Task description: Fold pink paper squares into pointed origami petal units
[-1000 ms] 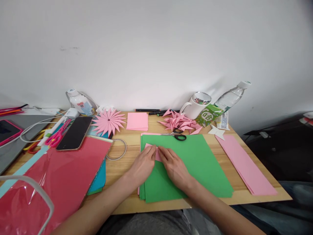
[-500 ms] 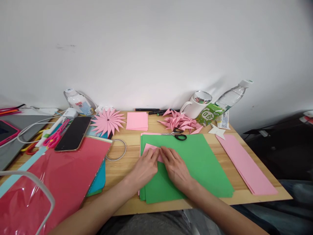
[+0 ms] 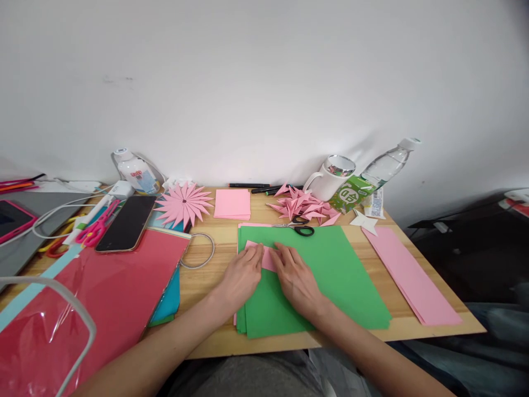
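Note:
A small folded piece of pink paper (image 3: 269, 260) lies on a stack of green paper sheets (image 3: 326, 275). My left hand (image 3: 243, 271) covers its left part, fingers bent together and pressing it down. At the paper's right end, my right hand (image 3: 294, 274) holds it with curled fingertips. A gap between the two hands leaves the middle of the paper showing. Both thumbs are mostly hidden. Just beyond the green stack's back edge rest black-handled scissors (image 3: 305, 231).
Behind are a pile of folded pink paper pieces (image 3: 303, 205), square pink sheets (image 3: 232, 203) and a pink paper star wheel (image 3: 184, 203). A white mug (image 3: 328, 179) and bottle (image 3: 390, 162) stand right. Pink strips (image 3: 413, 281) lie right; a phone (image 3: 127, 223) and red folder (image 3: 119, 292) left.
My hands have moved apart along the pink paper, the left slightly leftward and the right slightly rightward. More of the paper's middle shows between them. The view has shifted slightly.

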`<action>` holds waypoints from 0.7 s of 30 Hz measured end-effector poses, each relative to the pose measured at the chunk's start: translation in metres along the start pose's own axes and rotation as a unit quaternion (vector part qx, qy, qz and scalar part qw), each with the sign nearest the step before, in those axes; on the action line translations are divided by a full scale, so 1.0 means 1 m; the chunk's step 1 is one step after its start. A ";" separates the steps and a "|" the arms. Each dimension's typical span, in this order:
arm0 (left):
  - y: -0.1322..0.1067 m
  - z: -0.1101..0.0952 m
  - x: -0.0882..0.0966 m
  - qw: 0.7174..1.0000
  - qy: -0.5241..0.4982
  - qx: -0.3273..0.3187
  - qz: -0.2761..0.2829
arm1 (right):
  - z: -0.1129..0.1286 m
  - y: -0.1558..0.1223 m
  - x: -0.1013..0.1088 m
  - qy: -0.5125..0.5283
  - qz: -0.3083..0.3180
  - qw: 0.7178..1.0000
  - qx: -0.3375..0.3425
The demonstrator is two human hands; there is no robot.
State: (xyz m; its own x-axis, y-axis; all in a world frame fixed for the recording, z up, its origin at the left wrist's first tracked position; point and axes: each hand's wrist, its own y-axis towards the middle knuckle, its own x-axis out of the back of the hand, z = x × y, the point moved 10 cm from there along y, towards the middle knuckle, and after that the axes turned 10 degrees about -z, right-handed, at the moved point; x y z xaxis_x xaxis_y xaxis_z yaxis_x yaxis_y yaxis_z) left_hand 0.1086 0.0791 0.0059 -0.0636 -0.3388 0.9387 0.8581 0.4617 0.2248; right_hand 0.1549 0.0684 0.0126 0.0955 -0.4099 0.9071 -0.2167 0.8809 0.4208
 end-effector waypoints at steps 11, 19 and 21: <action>0.001 0.015 0.001 0.997 0.025 0.065 0.043 | -0.005 0.000 0.003 -0.056 0.019 0.998 -0.024; 0.001 0.023 0.011 0.995 -0.006 0.098 0.035 | -0.018 -0.007 0.002 -0.022 -0.024 0.999 -0.030; 0.000 0.025 0.012 0.994 -0.013 0.107 0.029 | -0.020 -0.009 0.002 -0.017 -0.032 0.999 -0.035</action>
State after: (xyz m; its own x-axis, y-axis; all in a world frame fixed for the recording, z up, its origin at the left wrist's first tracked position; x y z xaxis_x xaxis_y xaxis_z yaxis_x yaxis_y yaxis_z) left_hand 0.0950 0.0953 0.0231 -0.0335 -0.2864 0.9575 0.7328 0.6445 0.2184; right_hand 0.1763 0.0645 0.0105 0.0740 -0.4730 0.8780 -0.1429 0.8663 0.4787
